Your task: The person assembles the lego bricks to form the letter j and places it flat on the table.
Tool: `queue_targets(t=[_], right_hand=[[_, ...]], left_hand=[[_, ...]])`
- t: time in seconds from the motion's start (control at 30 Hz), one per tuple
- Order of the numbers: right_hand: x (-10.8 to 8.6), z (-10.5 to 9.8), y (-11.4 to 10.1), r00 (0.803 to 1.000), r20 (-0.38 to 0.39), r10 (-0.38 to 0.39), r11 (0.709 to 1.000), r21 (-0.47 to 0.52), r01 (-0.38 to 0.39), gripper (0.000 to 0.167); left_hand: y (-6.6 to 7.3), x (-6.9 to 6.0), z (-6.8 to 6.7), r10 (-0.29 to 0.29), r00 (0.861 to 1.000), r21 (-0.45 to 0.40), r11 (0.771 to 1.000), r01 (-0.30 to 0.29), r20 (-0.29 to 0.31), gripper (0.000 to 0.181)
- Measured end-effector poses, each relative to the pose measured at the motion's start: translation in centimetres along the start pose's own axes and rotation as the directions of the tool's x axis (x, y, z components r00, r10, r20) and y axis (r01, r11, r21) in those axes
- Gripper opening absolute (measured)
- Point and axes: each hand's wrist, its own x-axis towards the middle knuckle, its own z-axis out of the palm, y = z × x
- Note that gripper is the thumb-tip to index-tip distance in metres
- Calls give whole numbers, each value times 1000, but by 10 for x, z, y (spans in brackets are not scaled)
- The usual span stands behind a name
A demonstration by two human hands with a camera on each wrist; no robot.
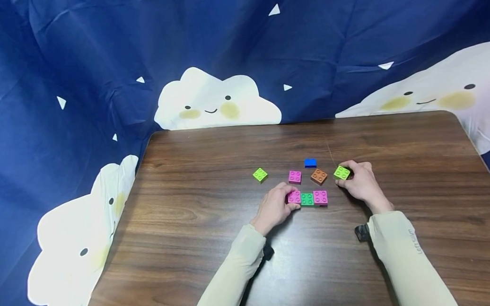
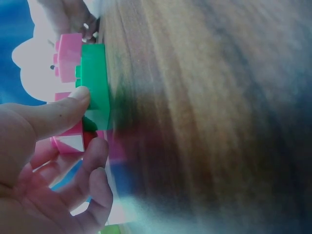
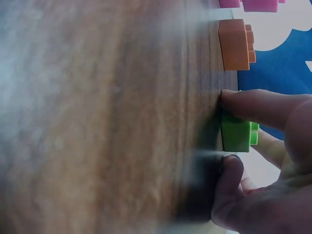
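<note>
Nearest to me, two pale sleeves (image 1: 232, 277) are crossing the wooden tabletop (image 1: 159, 263). Just beyond them, I am seeing a green brick (image 1: 307, 199), with a left-end pink brick (image 1: 294, 196) and a right-end pink brick (image 1: 320, 196) sitting on its two ends, studs up. To the left of the green brick, the left hand (image 1: 274, 205) is pinching the left-end pink brick, thumb on the near side and touching the green one too. To the right of the green brick and a bit farther, the right hand (image 1: 363, 182) is holding a lime brick (image 1: 341, 173) narrowly between thumb and finger, low at the tabletop.

Beyond the green brick, slightly right, an orange-brown brick (image 1: 318, 176) is lying turned at an angle. Straight behind the green brick's left end, a loose pink brick (image 1: 295, 177) is resting; well to its left, a second lime brick (image 1: 260, 174) is lying askew. Farthest behind the green brick, a blue brick (image 1: 310, 163) is sitting, and a blue cloud-print curtain (image 1: 304, 25) is hanging past the tabletop.
</note>
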Motion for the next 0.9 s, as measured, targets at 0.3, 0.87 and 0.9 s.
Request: queue_targets(t=[0.3,0.87,0.9], right_hand=[[-1,1,1,1000,-1,3,1000,5,-3,45],[-2,-1,2,1000,-14,-2,1000,13,3,44],[-2,-1,2,1000,-15,-4,1000,15,4,44]], left_hand=[[0,0,0,-2,1000,-5,1000,2,1,39],[-1,0,0,2,1000,2,1000,-2,2,39],[-1,0,0,3,1000,2,1000,-3,2,39]])
